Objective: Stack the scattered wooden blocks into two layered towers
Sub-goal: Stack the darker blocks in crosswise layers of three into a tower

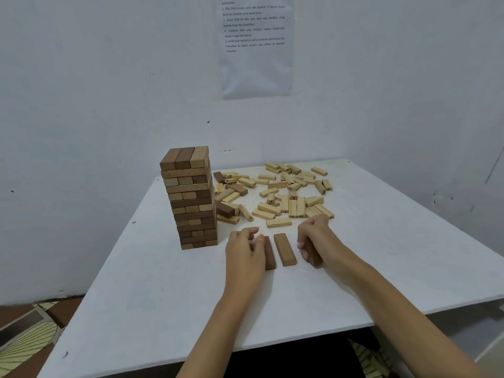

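A tall tower [191, 197] of mixed brown and tan wooden blocks stands on the white table [152, 282], left of centre. Behind my hands, a pile of scattered blocks [275, 192], mostly pale, spreads across the table. A dark brown block [270, 257] and a mid-brown block [285, 249] lie side by side, lengthwise, in front of me. My left hand [244, 252] has its fingertips closed on the dark block's left side. My right hand [313, 240] is curled around a third brown block [315, 259], which is mostly hidden beneath it, right of the mid-brown one.
The table sits in a corner between white walls, and a printed sheet [256, 45] hangs on the back wall. The table's near edge [272, 342] lies close under my forearms. Patterned floor [24, 336] shows at lower left.
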A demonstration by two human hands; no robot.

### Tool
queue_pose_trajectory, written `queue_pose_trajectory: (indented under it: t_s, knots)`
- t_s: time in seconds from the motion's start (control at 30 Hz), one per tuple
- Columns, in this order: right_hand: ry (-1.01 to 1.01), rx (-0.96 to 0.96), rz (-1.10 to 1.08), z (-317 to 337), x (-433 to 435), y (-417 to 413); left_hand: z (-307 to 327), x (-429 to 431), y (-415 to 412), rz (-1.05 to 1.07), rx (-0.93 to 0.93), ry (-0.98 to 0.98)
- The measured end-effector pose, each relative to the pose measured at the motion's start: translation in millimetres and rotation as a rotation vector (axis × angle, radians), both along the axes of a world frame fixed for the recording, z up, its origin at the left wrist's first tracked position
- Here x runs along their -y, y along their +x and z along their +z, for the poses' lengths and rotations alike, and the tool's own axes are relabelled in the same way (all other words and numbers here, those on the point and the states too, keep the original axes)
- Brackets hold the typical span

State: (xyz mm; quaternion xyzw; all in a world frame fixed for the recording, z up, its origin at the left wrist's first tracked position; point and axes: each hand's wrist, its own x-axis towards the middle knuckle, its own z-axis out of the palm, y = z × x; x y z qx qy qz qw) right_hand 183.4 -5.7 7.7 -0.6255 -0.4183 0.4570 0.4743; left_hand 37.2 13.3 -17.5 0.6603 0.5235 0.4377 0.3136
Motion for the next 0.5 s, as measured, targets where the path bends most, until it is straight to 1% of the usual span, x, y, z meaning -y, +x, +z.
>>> queue_pose_trajectory:
  t_s: [0.07, 0.17, 0.27, 0.4, 0.5]
  knots:
    - [0.04, -0.003, -0.022, -3, 3, 1, 2, 1, 0, -0.011, 0.067, -0.054]
    - [0.153, 0.059, -0.031, -12, 8, 2, 1, 0, -2, -0.051, 0.061, -0.077]
    - [0.308, 0.259, -0.068, -17, 10, 2, -1, 1, -3, -0.07, 0.032, -0.058]
    - [0.319, 0.333, -0.221, -20, 10, 2, -3, -2, -3, -0.07, 0.01, -0.019]
    - [0.334, 0.397, -0.268, -25, 7, 3, -3, -1, -3, -0.062, 0.022, -0.015]
